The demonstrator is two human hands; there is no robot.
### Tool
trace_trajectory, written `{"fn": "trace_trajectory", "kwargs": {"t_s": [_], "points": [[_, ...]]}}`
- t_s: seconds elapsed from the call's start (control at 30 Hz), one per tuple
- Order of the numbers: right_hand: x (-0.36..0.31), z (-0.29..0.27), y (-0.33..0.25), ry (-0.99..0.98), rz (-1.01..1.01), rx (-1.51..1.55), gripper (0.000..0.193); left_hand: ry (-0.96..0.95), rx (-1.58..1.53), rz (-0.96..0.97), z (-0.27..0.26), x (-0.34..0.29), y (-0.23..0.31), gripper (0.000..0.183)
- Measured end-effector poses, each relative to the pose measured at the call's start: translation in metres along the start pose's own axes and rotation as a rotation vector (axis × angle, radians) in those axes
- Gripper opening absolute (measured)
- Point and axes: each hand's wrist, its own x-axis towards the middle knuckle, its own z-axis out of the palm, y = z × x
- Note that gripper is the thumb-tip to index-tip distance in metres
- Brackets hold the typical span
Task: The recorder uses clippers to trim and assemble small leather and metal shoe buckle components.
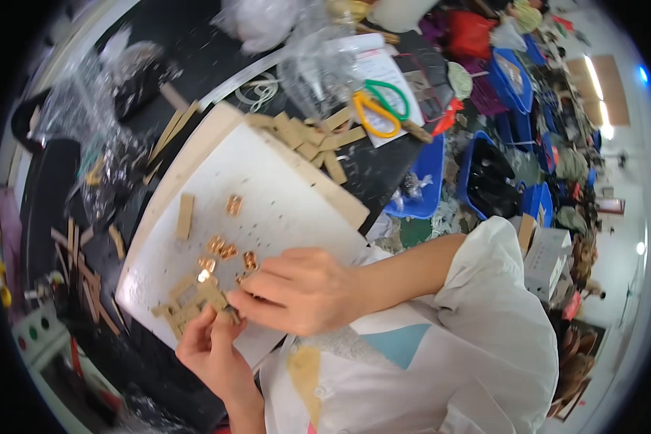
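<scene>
My left hand (213, 354) is closed, thumb and fingers pinching a short tan strip (211, 294). Close against it, my right hand (296, 289) has its fingers pressed together at the strip's near end. A small dark bit shows between the two hands, too small to name. Beneath them lies a white board (267, 188). Several small shiny copper-coloured metal pieces (213, 245), like buckles, are scattered on it beyond my fingers. More flat tan pieces (173, 307) lie in a loose heap beside my left hand, and a single tan strip (185, 215) rests farther up the board.
A pile of tan strips (307, 137) lies past the board's far edge, near scissors (380, 108) with green and yellow handles. Clear plastic bags (318, 65) and thin strips (87, 282) cover parts of the black table (188, 43). Blue bins (428, 181) stand on the floor at right.
</scene>
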Motion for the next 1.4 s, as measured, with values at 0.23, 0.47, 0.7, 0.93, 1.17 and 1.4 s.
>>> {"fn": "trace_trajectory", "kwargs": {"t_s": [0.23, 0.47, 0.7, 0.93, 1.17, 1.4], "points": [[0.002, -0.021, 0.031, -0.585, 0.949, 1.160, 0.018, -0.070, 0.322, 0.253, 0.013, -0.014, -0.006, 0.017], [-0.015, -0.025, 0.051, 0.041, 0.461, 0.757, 0.019, -0.080, -0.003, 0.110, 0.057, 0.005, -0.007, 0.022], [-0.043, -0.066, 0.110, 0.310, 0.510, 0.913, 0.005, -0.266, 0.116, -0.133, 0.133, 0.020, -0.014, 0.027], [-0.084, -0.084, 0.182, -0.197, 0.325, 0.761, 0.009, -0.410, 0.811, -0.219, 0.188, 0.039, -0.010, 0.021], [-0.095, -0.067, 0.203, 0.093, 0.356, 0.823, 0.015, -0.316, 1.016, -0.414, 0.216, 0.056, -0.014, 0.018], [-0.102, -0.074, 0.214, 0.337, 0.536, 0.722, 0.036, -0.208, 1.045, -0.291, 0.243, 0.061, -0.027, 0.020]]}}
